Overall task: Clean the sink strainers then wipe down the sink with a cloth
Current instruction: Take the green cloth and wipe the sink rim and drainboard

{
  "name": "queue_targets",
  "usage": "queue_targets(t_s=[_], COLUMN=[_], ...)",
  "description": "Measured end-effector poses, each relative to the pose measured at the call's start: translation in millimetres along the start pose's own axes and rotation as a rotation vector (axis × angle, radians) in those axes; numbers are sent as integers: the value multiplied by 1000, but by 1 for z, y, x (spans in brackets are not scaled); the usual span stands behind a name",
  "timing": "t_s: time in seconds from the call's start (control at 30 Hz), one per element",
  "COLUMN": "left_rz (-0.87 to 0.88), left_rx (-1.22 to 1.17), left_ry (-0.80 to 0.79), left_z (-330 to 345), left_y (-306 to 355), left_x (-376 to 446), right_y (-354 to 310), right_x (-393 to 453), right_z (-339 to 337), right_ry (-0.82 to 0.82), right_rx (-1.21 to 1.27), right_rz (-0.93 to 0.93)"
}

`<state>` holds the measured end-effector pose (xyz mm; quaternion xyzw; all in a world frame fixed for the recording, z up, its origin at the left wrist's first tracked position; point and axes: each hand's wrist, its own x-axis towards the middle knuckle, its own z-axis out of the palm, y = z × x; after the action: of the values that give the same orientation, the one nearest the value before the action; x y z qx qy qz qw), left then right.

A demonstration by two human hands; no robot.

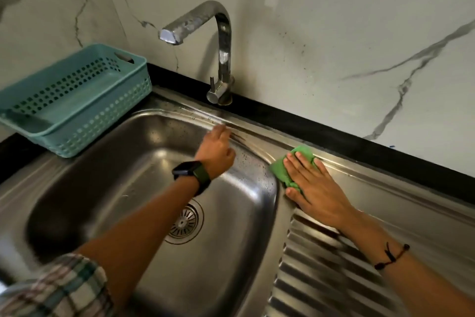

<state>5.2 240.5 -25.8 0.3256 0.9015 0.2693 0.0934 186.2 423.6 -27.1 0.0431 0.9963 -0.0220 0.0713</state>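
A steel sink fills the middle of the view, with a round strainer seated in its drain. My right hand lies flat, fingers straight, pressing a green cloth onto the sink's rim at the back right corner of the bowl. My left hand, with a dark watch on the wrist, reaches over the bowl and touches the back rim with its fingertips. It holds nothing.
A chrome tap stands at the back behind the bowl. A teal plastic basket sits on the left rim. The ribbed draining board runs to the right. A marble wall and black ledge close the back.
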Motion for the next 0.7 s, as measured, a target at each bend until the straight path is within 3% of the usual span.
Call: queue_targets(t_s=[0.17,0.3,0.47,0.6,0.7], left_rz=[-35,-6,25,88,74], left_rx=[302,316,284,347,418], left_ry=[89,61,38,-2,-35], left_z=[-28,-32,-42,-69,-84], left_y=[-42,-58,-59,-71,-86], left_x=[25,24,29,37,43], right_y=[-4,-28,-89,-102,-72], right_x=[40,83,157,169,131], right_z=[0,-3,-4,-12,-9], right_ry=[74,198,296,264,215], right_rx=[-38,-217,-261,-256,-247], right_rz=[-95,-149,-146,-127,-59])
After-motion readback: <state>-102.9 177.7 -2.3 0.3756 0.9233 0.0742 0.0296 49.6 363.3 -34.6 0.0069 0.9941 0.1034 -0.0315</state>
